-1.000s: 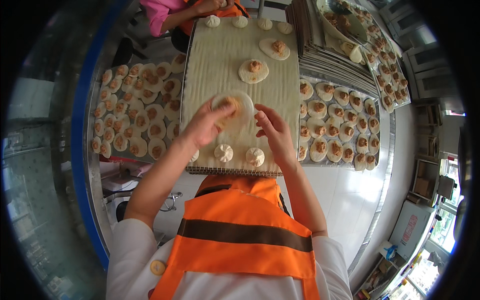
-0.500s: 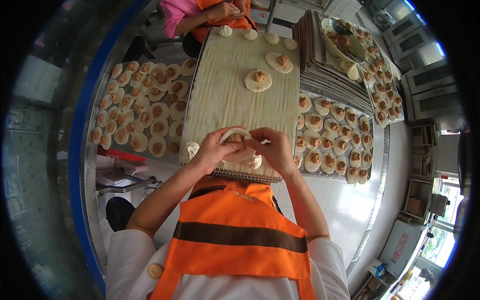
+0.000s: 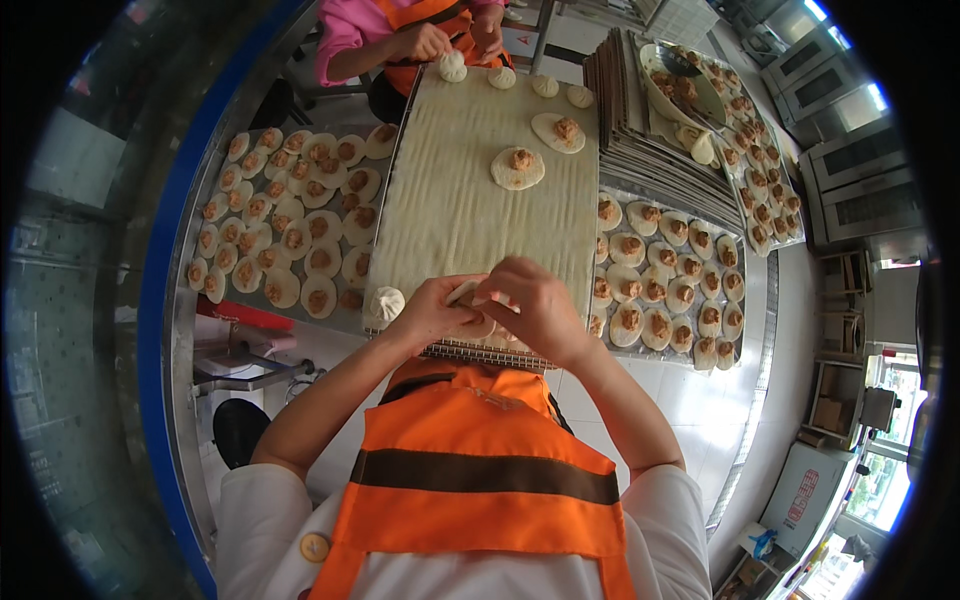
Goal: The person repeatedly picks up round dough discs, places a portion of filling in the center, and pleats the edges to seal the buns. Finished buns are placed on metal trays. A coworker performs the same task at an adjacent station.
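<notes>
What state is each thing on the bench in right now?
Left hand: cupping the wrapper.
Right hand: pinching the wrapper's edge.
Wrapper: held between both hands, mostly hidden.
Finished bun: pleated shut, on the mat.
Two filled wrappers: open, filling on top.
Mat: flat, mostly bare.
Left trays: covered with open filled wrappers.
Tray stack: piled up.

Bright, even light over your table [image 3: 700, 420], barely a shadown under your hands. Glare flares off the window [image 3: 880, 500] at lower right. Centre stays sharp; straight edges bow near the rim, then everything drops into a black, blurred ring.
</notes>
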Motion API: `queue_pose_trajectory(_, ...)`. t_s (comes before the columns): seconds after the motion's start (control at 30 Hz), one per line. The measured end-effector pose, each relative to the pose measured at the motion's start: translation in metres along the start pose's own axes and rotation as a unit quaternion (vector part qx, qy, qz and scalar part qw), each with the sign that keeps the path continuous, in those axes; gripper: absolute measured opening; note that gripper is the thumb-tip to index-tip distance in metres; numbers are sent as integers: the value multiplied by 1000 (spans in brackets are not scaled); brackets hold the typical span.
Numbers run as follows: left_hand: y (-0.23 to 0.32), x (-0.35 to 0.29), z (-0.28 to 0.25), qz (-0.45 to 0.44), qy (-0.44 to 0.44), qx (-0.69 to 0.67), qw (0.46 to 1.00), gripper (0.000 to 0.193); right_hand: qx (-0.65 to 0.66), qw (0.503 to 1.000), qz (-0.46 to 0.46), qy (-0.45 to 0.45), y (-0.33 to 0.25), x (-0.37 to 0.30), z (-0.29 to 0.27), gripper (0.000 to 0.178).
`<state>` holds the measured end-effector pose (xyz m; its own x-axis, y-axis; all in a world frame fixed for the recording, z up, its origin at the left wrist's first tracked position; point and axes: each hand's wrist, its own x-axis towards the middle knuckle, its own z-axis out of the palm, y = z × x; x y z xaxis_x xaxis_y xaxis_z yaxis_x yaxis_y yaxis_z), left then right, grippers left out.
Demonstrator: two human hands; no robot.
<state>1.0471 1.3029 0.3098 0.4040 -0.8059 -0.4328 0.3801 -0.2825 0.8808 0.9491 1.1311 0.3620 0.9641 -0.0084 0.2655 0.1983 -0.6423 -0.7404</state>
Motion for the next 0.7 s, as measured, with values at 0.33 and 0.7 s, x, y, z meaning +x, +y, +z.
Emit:
queue_pose_trajectory(0.33, 3, 15, -7, 34, -44, 153, 987, 70, -2, 994, 54, -92, 11, 12, 0, 24)
queue_pose_trajectory(0.7, 15, 7, -22, -64, -31, -195, 978, 39, 19, 999, -13, 37, 11, 4, 2, 13)
